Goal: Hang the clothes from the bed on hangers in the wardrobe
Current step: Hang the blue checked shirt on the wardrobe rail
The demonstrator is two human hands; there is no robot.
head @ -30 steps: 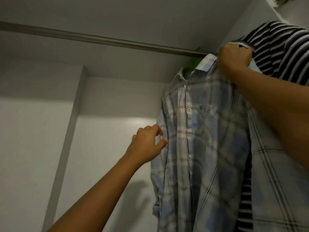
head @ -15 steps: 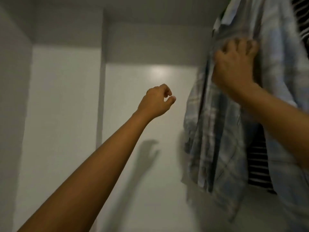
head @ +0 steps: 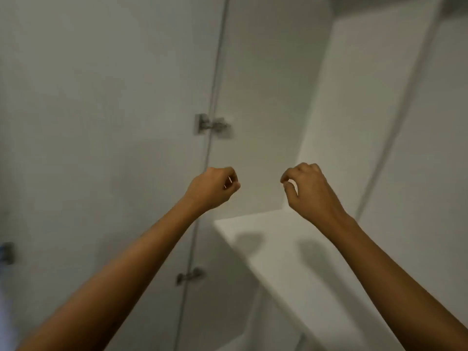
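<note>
**White panels, two empty hands, no garment in view**

White board fills my feed: the inside of the wardrobe, its door standing open on the left on an upper hinge and a lower hinge, and a shelf whose front edge runs down towards the right, below the hands.

Both hands are raised in front of me, level with each other and apart. My left hand is curled into a loose fist, thumb tip against the forefinger, with nothing inside it. My right hand droops from a lifted wrist, fingers slackly bent and thumb clear of them, and it carries nothing either.

Clothes, hangers and bed are all outside the frame, so I cannot say how many pieces remain. I read this as the gap between garments, and the next move I would make is to turn towards the bed for another one.

Whatever I lift will, I expect, be soft and light with no stiffness of its own. It will sag, bunch up and slide off a hanger arm if loaded unevenly. I would take it at the shoulder seams or collar, one hand to each side, never by a sleeve or hem, so that it drops straight and the neck gapes for the hanger. I would hold the hanger just under its hook.
</note>
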